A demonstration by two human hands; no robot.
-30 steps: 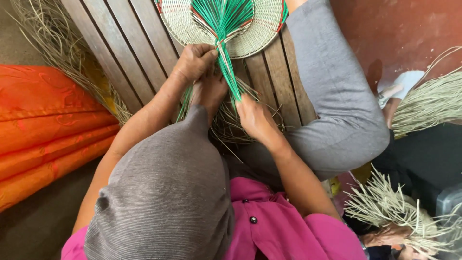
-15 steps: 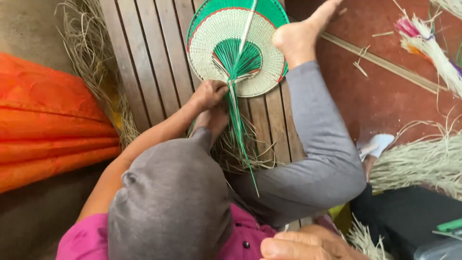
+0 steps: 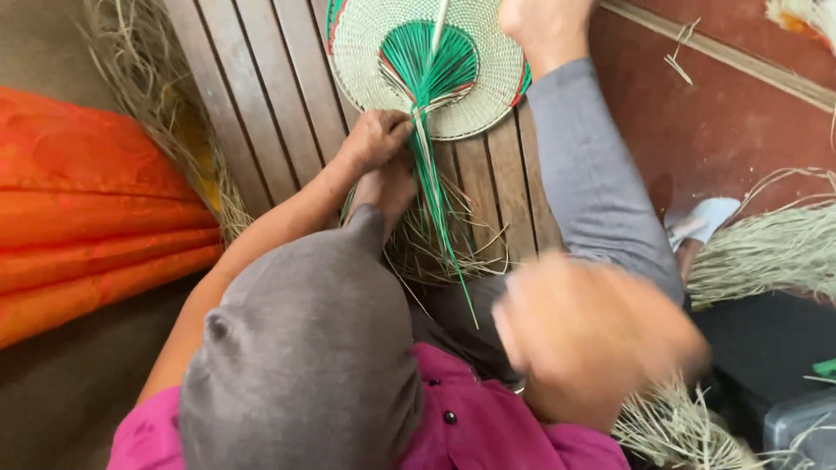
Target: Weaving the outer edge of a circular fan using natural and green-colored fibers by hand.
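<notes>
**Left hand pinning a woven fan's green strands**

On the slatted wooden bench [image 3: 252, 96], the person is pressing the left hand [image 3: 376, 137] closed around the gathered green strands [image 3: 433, 196] just below the round woven fan [image 3: 427, 65], seemingly keeping the bundle tight. The fan is lying flat on the slats, its strands trailing toward the lap. The right hand [image 3: 592, 335] is hovering near the camera, well apart, blurred; its grip cannot be told. Loose straw [image 3: 766, 252] is lying nearby.
</notes>
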